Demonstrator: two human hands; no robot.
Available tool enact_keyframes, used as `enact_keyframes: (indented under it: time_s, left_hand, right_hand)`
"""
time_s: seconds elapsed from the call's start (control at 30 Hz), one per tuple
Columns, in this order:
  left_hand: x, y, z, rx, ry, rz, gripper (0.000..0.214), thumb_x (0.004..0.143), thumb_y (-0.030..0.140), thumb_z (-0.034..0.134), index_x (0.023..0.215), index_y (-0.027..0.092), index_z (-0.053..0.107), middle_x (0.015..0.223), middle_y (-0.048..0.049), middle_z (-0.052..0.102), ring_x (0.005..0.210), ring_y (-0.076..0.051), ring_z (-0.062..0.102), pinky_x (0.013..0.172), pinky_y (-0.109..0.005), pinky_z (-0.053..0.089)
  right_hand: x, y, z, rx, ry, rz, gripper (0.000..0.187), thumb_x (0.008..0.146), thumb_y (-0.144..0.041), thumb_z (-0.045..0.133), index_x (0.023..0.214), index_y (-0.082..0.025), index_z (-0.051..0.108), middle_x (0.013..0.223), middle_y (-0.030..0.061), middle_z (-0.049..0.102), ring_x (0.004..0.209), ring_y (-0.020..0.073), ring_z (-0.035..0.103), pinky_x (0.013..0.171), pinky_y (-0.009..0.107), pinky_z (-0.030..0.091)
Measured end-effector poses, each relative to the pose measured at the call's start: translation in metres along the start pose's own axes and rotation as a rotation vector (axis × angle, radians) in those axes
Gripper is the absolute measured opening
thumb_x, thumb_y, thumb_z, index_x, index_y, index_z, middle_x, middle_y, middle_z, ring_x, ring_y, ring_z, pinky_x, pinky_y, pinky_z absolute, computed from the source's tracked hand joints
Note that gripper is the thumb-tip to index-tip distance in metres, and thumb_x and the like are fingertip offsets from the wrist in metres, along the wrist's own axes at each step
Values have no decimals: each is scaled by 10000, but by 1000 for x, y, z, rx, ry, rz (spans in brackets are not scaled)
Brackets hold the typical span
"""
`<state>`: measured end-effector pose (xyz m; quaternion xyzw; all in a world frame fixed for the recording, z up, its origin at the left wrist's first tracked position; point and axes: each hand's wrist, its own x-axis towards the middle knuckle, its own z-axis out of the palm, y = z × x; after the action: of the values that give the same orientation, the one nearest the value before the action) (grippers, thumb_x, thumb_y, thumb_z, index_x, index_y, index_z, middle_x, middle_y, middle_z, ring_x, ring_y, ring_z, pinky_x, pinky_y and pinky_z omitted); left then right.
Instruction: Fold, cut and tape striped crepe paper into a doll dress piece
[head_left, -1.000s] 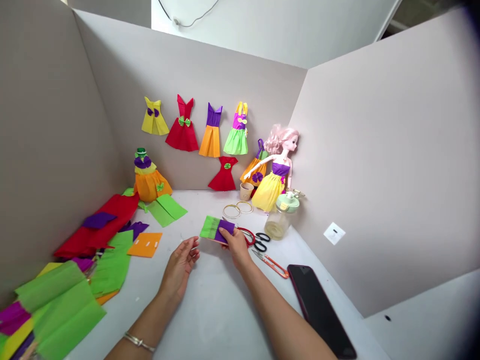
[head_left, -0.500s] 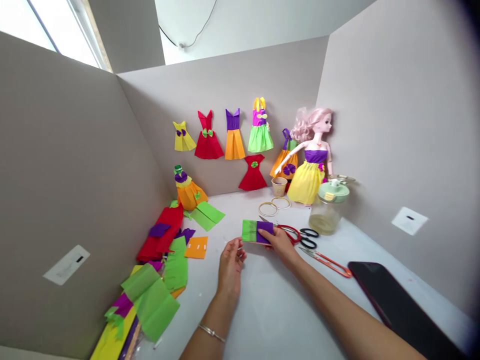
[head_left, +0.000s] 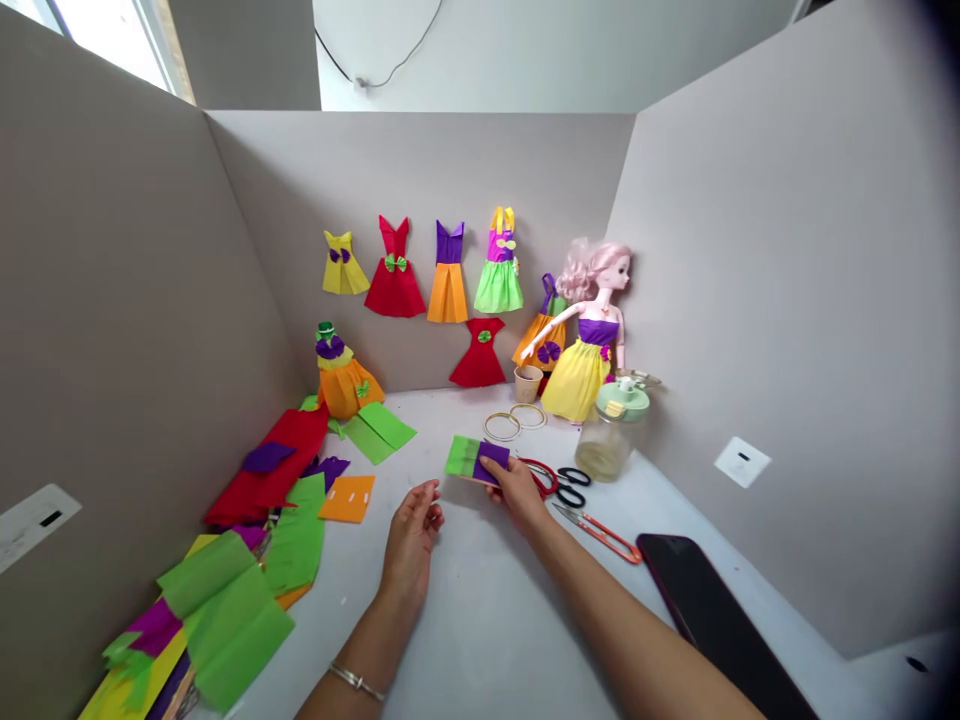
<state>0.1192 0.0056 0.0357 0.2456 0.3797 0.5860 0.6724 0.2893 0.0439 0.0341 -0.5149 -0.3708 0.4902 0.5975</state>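
Folded paper packet [head_left: 476, 460]: flat, roughly rectangular, lime green at left, purple layer at right, thin orange edge showing along the lower side. Slightly tilted, held at its right end by the right hand [head_left: 517, 497], thumb on the purple. Left hand [head_left: 411, 540] open, near the packet, not touching

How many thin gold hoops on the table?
2. One thin gold-coloured hoop lies flat in front of a small tan paper cup; the other lies flat just right of it, nearer the cup. Others could be hidden behind the cup.
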Motion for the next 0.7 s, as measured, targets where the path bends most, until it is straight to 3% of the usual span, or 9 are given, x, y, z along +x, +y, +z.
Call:
enact_keyframes:
  time_s: [0.1, 0.2, 0.4, 0.7]
  left_hand:
    - [1, -2, -1, 16, -3, -3, 417, 619, 417, 870, 932, 180, 727, 907, -15, 628, 671, -58, 553, 662, -191, 457]
    - [0, -3, 0, 24, -5, -4, 446, 589, 438, 881, 915, 174, 731, 900, -19, 617, 670, -60, 550, 652, -188, 461]
    - [-1, -4, 2, 32, -12, -3, 472, 587, 476, 874, 918, 169, 738, 915, -25, 613, 678, -64, 550, 647, -187, 471]
    - [-4, -7, 4, 37, -11, -25, 479, 588, 487, 874, 917, 166, 741, 921, -40, 611, 690, -75, 559, 650, -190, 481]
  right_hand:
    - [30, -20, -2, 19, 107, -21, 285, 826, -397, 705, 784, -142, 585, 553, -48, 544, 420, 69, 454, 382, 180, 330]
    - [70, -46, -3, 8, 216, -42, 194, 940, -322, 607, 951, -128, 606, 748, -26, 598, 539, 68, 534, 482, 189, 455]
    - [135, -84, 4, -65, 368, -39, 260, 952, -322, 591, 1139, -141, 597, 1038, 55, 642, 821, 152, 644, 700, 315, 568]
    - [189, -95, 20, -213, 454, -65, 300, 950, -329, 593, 1191, -150, 582, 1123, 75, 630, 910, 183, 647, 771, 365, 569]
